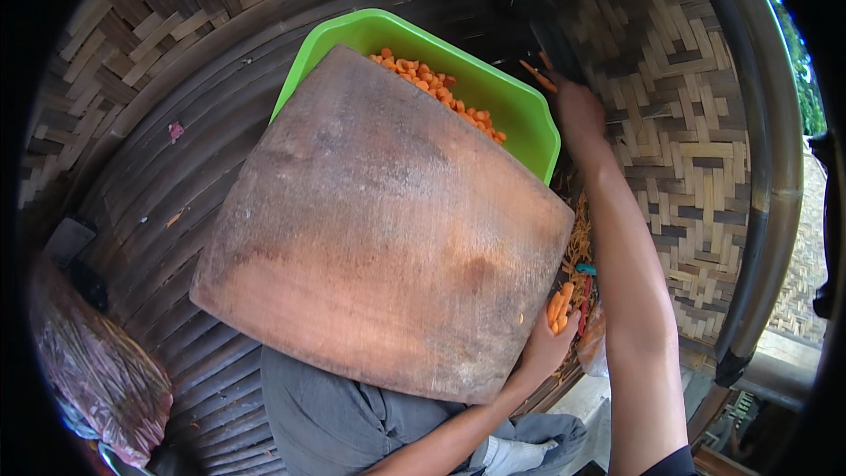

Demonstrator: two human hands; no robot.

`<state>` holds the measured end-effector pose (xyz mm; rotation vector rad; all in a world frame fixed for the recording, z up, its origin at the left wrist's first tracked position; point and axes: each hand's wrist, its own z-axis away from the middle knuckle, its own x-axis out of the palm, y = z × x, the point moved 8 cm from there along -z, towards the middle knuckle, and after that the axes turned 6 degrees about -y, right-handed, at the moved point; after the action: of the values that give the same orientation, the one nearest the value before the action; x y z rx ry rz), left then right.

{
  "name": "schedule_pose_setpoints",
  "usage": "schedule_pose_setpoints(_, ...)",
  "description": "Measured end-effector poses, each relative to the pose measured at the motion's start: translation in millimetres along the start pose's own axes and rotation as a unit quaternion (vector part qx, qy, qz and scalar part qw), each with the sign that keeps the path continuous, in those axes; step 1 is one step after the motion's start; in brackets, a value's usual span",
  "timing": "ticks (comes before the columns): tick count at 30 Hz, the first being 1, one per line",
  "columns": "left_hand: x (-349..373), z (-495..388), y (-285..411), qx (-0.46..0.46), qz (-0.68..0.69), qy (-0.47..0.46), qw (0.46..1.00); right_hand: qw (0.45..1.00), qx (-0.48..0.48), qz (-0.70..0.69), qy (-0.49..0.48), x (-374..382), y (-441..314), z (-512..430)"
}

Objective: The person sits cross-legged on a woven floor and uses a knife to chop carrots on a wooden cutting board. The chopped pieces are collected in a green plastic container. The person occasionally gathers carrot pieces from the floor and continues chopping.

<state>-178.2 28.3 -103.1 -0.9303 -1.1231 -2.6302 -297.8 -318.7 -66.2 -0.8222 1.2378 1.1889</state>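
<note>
My left hand (552, 344) is closed around several small peeled carrots (560, 308), just beyond the right edge of a large wooden cutting board (390, 231). My right hand (580, 112) reaches past the right end of a green plastic basin (496, 79), with thin carrots (540, 77) at its fingertips. Those fingers are partly in shadow. Worn and stained, the board lies over my lap and covers the near part of the basin. Sliced carrot rounds (439, 89) show in the basin behind the board's far edge.
Carrot peelings (580, 238) lie right of the board, beside a teal-and-red tool (585, 270), perhaps a peeler, and a clear plastic bag (593, 337). A woven bamboo wall (694, 165) stands close on the right. A filled plastic bag (99, 363) rests on the slatted bamboo floor (165, 198).
</note>
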Motion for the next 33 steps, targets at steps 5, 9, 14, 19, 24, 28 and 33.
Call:
schedule_pose_setpoints(5, 4.8, 4.4, -6.0, -0.034, 0.002, -0.004, 0.999, 0.989, 0.034, 0.116, -0.089, 21.4, -5.0, -45.0)
schedule_pose_setpoints(9, 9.7, 10.2, -17.3, -0.078, 0.006, -0.019, 0.997, 0.982, 0.011, 0.165, -0.089, 23.7, -10.2, -65.4)
schedule_pose_setpoints(14, 15.3, 12.2, -21.9, -0.082, 0.031, -0.041, 0.995, 0.966, -0.036, 0.251, -0.048, 27.4, -18.0, -70.4)
schedule_pose_setpoints(19, 15.3, 14.9, -11.7, -0.062, 0.018, -0.04, 0.997, 0.957, -0.08, 0.277, 0.029, 33.9, -15.2, -64.6)
schedule_pose_setpoints(24, 18.4, 17.1, -14.2, -0.084, 0.014, -0.05, 0.995, 0.959, -0.088, 0.268, 0.016, 43.8, -5.3, -69.7)
schedule_pose_setpoints(28, 19.4, 18.0, -18.0, -0.083, 0.013, -0.041, 0.996, 0.957, -0.092, 0.275, -0.002, 43.7, -7.0, -70.1)
schedule_pose_setpoints(33, 19.7, 18.7, -15.4, -0.068, -0.001, -0.041, 0.997, 0.947, -0.12, 0.29, -0.061, 29.7, -10.3, -64.4)
